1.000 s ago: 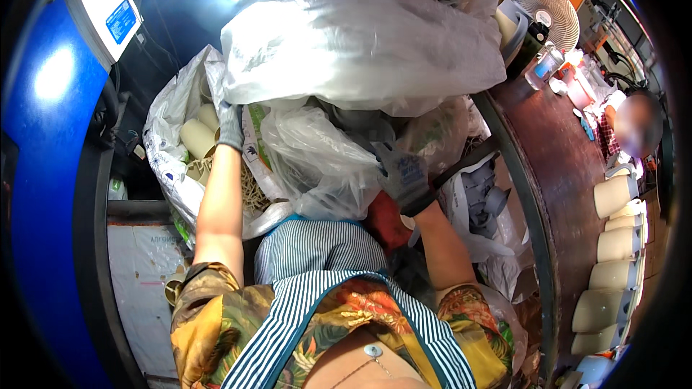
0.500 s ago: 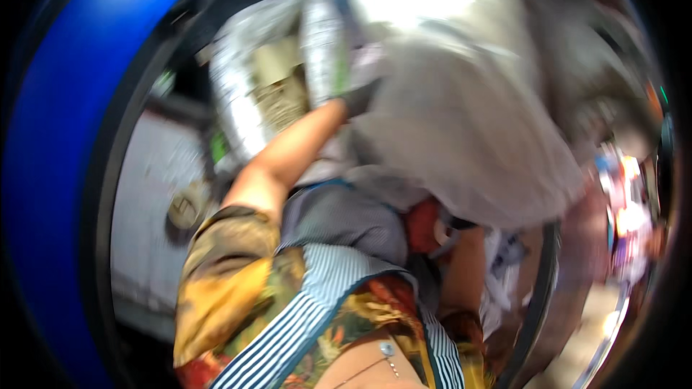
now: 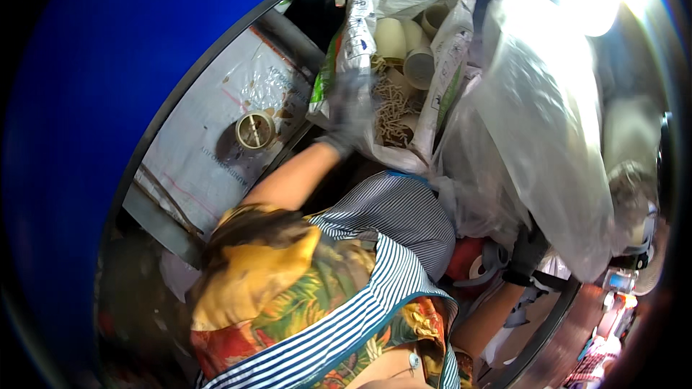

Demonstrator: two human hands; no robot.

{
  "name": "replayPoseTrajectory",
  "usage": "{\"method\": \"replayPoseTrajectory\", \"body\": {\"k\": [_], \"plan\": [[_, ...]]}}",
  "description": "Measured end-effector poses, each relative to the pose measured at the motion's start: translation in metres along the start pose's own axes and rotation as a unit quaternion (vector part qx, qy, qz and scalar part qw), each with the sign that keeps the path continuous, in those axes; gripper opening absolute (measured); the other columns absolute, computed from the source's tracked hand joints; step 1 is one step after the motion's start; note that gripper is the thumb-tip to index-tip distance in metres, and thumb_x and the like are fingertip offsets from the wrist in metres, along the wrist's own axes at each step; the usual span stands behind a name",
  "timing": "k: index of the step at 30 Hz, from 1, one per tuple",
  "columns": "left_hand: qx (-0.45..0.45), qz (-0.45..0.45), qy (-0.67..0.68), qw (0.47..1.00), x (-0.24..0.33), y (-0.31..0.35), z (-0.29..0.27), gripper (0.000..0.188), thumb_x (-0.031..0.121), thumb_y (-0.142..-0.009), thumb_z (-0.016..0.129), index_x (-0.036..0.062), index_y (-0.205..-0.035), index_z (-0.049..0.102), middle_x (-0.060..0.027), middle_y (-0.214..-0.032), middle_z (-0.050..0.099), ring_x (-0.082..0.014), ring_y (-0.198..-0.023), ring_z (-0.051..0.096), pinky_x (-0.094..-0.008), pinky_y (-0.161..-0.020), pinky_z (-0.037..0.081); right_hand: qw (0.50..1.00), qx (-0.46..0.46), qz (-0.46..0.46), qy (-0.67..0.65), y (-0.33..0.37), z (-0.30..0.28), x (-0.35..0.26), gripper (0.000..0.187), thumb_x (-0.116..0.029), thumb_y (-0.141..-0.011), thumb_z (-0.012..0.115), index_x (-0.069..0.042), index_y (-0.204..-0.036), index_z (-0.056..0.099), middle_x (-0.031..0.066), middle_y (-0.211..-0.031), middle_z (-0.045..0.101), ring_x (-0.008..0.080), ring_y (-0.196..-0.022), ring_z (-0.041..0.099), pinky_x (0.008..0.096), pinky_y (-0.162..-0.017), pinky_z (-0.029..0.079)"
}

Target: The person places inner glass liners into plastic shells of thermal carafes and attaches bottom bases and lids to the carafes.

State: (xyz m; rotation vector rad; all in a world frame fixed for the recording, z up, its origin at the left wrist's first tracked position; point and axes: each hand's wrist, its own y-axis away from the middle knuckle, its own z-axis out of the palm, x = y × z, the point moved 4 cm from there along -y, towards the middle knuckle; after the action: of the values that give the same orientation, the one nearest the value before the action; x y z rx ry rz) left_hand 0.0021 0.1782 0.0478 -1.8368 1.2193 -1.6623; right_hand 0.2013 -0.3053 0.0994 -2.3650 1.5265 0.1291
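My left hand (image 3: 349, 109), in a dark grey glove, is at the left wall of an open white woven sack (image 3: 360, 25). Motion smears its fingers, so their grip is unclear. Inside the sack lie several pale cups (image 3: 391, 39) and a heap of thin beige sticks or pellets (image 3: 393, 104). My right hand (image 3: 528, 251), in a black glove, closes on the lower part of a large translucent plastic bag (image 3: 544, 101); the film partly hides its fingers. The bag rises to the right of the sack.
A round beige lid or dish (image 3: 255, 130) with a crossbar sits on a plastic-covered board (image 3: 194, 148) at left. A large blue panel (image 3: 79, 65) curves along the left side. Beside my right hand are a red object (image 3: 465, 258) and a grey roll (image 3: 492, 256).
The view has turned, and the sack and plastic bag appear farther right. My left hand has gone from between sack and bag to the sack's left wall. My right hand stays by the bag.
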Motion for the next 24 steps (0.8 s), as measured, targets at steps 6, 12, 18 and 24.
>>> {"method": "replayPoseTrajectory", "body": {"k": [6,12,18,24], "plan": [[-0.133,0.038,-0.374,0.917,-0.077,0.112,-0.206,0.059,0.036,-0.076,0.074,0.0096,-0.123,0.051,-0.0154,-0.124,0.050,-0.0356,-0.121,0.045,-0.0532,-0.106,0.031,0.999,0.004,-0.041,-0.015,0.000,-0.026,-0.068,0.043,-0.018,-0.082,0.059,0.003,-0.119,0.058,0.0244,-0.113,0.064,0.0376,-0.104,0.061,0.0435,-0.091,0.045],[-0.524,0.104,-0.415,0.736,-0.110,0.100,-0.218,0.049,0.044,-0.082,0.062,0.0197,-0.124,0.058,-0.0083,-0.135,0.049,-0.0318,-0.132,0.037,-0.0506,-0.113,0.022,0.998,0.041,-0.030,-0.037,0.008,-0.021,-0.055,0.047,-0.017,-0.082,0.057,-0.006,-0.127,0.056,0.0208,-0.117,0.063,0.0373,-0.106,0.061,0.0432,-0.092,0.046],[-0.573,0.161,-0.389,0.703,-0.156,0.117,-0.209,0.058,0.032,-0.078,0.067,0.0150,-0.132,0.053,-0.0095,-0.135,0.049,-0.0332,-0.136,0.032,-0.0515,-0.117,0.017,0.997,0.043,-0.014,-0.062,-0.004,-0.016,-0.064,0.048,-0.026,-0.083,0.053,-0.014,-0.129,0.056,0.0197,-0.112,0.063,0.0361,-0.099,0.062,0.0433,-0.084,0.049],[-0.584,0.110,-0.447,0.669,-0.167,0.061,-0.164,0.052,0.037,-0.078,0.069,0.0113,-0.121,0.056,-0.0123,-0.121,0.055,-0.0321,-0.125,0.044,-0.0487,-0.113,0.023,1.000,0.010,0.015,-0.025,0.010,-0.016,-0.058,0.050,-0.023,-0.080,0.052,-0.017,-0.129,0.055,0.0200,-0.103,0.066,0.0369,-0.095,0.063,0.0472,-0.083,0.049]]}}
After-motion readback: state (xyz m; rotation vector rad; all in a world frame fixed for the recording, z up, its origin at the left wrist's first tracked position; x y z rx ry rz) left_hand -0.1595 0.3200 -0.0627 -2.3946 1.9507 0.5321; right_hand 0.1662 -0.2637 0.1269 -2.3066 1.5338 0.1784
